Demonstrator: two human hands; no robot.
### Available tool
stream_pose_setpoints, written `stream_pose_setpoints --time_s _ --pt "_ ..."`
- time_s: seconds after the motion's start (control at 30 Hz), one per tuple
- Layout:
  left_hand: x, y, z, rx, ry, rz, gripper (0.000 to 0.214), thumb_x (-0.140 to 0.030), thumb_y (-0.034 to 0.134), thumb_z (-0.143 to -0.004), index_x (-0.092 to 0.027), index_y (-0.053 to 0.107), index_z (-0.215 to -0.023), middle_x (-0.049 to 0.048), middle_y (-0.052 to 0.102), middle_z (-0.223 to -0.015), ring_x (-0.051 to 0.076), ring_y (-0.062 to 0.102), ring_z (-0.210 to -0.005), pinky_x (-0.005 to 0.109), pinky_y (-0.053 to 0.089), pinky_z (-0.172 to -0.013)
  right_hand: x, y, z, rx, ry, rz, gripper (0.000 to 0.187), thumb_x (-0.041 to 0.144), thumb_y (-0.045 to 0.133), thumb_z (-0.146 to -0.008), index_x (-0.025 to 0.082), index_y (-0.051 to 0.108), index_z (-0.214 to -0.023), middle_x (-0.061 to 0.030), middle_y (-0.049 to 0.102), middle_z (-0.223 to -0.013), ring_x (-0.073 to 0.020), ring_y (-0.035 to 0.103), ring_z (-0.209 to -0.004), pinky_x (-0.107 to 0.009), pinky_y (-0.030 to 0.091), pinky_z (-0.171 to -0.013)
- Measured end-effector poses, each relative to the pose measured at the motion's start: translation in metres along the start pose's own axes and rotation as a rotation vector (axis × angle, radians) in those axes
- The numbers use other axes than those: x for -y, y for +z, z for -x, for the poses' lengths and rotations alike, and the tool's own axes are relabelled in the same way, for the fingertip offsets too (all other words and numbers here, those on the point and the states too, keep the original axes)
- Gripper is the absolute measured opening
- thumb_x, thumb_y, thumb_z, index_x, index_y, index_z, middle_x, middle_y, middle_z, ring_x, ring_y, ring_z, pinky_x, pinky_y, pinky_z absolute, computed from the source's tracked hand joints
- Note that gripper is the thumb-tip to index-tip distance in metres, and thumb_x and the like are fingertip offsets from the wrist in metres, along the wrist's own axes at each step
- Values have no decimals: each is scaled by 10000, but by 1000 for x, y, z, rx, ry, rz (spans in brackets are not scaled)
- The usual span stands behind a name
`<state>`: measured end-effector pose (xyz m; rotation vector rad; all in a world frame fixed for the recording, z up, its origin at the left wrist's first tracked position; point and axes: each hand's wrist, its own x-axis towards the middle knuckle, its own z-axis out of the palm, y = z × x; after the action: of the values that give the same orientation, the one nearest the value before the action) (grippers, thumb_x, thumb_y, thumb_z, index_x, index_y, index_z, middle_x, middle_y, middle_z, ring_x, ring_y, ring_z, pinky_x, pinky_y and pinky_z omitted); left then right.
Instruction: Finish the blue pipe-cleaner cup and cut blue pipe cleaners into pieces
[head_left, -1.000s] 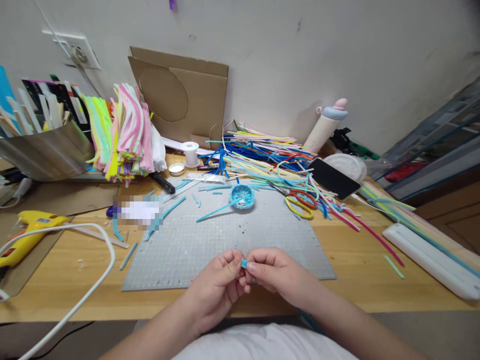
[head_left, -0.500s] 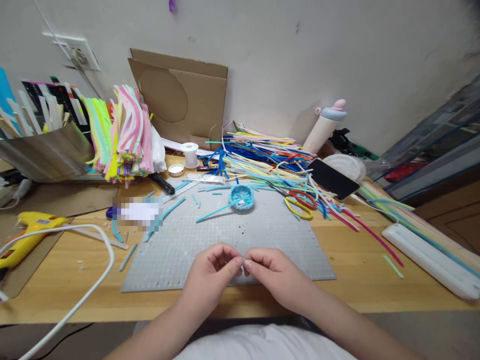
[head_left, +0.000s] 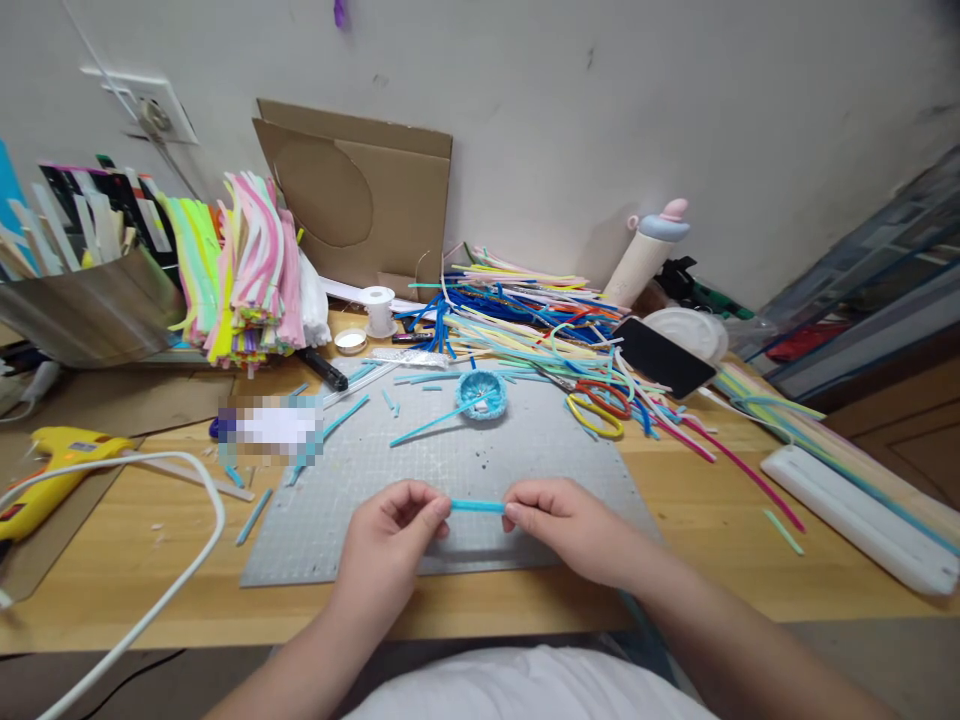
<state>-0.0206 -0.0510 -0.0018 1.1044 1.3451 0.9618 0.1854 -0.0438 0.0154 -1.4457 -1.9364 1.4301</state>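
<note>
A short blue pipe cleaner (head_left: 478,507) is stretched level between my two hands, just above the near part of the grey cutting mat (head_left: 540,470). My left hand (head_left: 397,535) pinches its left end between thumb and fingertips. At the other end my right hand (head_left: 566,525) grips it the same way. Farther back on the mat sits a small round blue fuzzy cup (head_left: 482,396), with a long blue pipe cleaner (head_left: 420,428) lying from it toward the left. The ends of the held piece are hidden by my fingers.
Scissors (head_left: 596,408) with yellow and red handles lie right of the cup, before a heap of coloured pipe cleaners (head_left: 525,310). On the left are a yellow glue gun (head_left: 67,465) and its white cable (head_left: 214,490). A white power strip (head_left: 855,520) lies at the right.
My hands have moved apart from near touching, left hand leftward and right hand slightly rightward. The blue pipe cleaner between them now shows.
</note>
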Motion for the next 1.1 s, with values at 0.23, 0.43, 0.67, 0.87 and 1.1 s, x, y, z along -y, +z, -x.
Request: stream_pose_setpoints --time_s 0.23,0.43,0.67,0.87,1.1 --pt "9 -57 9 -188 -43 -76 321 -468 689 -649 -160 611 -691 13 622 -569 157 574 -579 262 459 -594 -21 -41 -7 55 27 165 286 344 445 -860 156 611 -722 18 518 -642 -125 445 -625 -241 343 -607" --pt "20 -90 19 -237 150 -672 272 -474 606 -713 -210 647 -665 24 656 -725 223 588 -741 334 436 -715 -42 -64 6 135 126 325 298 351 484 -828 172 565 -603 37 468 -547 -112 395 -535 -230 306 -521" --pt "34 -93 13 -220 326 -864 264 -435 559 -756 -221 635 -620 22 597 -777 224 543 -804 343 383 -755 -63 -101 7 -340 261 736 329 447 438 -846 200 643 -775 -44 671 -763 -181 580 -663 -257 365 -561" --pt "35 -93 14 -223 345 -871 271 -438 558 -759 -220 622 -611 14 590 -768 215 545 -784 335 381 -744 -85 -123 -28 -586 303 875 384 218 515 -749 122 590 -1113 -190 613 -1115 -318 553 -1008 -374 377 -801" --pt "37 -92 13 -223 334 -872 263 -435 543 -773 -221 626 -645 25 591 -794 214 535 -799 342 385 -745 -96 -146 -35 -554 257 722 357 206 596 -631 142 616 -982 -126 658 -894 -269 597 -795 -340 416 -685"
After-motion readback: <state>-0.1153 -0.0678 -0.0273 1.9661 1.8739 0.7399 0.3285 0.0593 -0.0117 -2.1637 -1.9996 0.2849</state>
